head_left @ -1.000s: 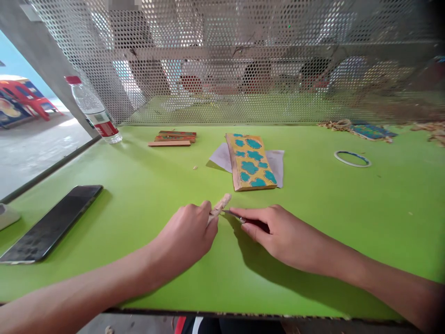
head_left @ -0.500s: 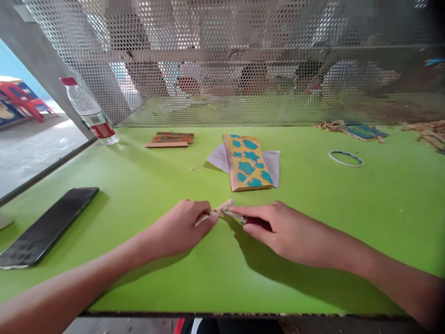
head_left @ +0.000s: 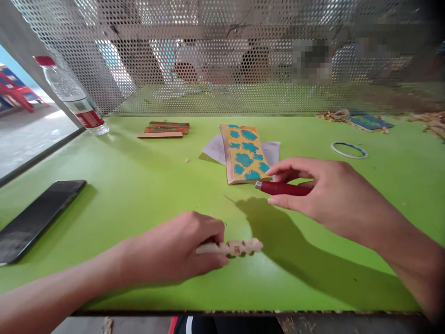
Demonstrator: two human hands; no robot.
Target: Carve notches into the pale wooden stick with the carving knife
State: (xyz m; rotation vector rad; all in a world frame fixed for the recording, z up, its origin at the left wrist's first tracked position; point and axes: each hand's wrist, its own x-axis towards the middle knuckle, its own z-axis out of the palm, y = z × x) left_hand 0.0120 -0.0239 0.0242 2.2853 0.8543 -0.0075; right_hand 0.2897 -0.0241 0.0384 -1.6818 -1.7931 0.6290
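My left hand [head_left: 187,248] is closed around a pale carved wooden stick [head_left: 239,247], low over the front of the table. Several notches are cut along the stick's free end, which points right. Up and to the right, my right hand [head_left: 306,195] grips a red-handled carving knife [head_left: 283,189] with a silver collar. Its blade hardly shows, but a thin tip appears in the shadow on the table. The knife is apart from the stick. Just behind the right fingertips lies a yellow board [head_left: 227,162] painted with teal flower shapes, resting on a sheet of paper [head_left: 212,149].
A black phone [head_left: 45,215] lies at the left and a water bottle [head_left: 81,104] stands behind it. Painted wooden strips [head_left: 165,129], a tape ring [head_left: 348,150] and a blue painted piece [head_left: 370,121] lie farther back. A perforated metal screen [head_left: 208,69] borders the green table [head_left: 139,185].
My right hand has lifted the knife away from the stick, up and to the right. My left hand has brought the stick nearer and turned it, so more notches show.
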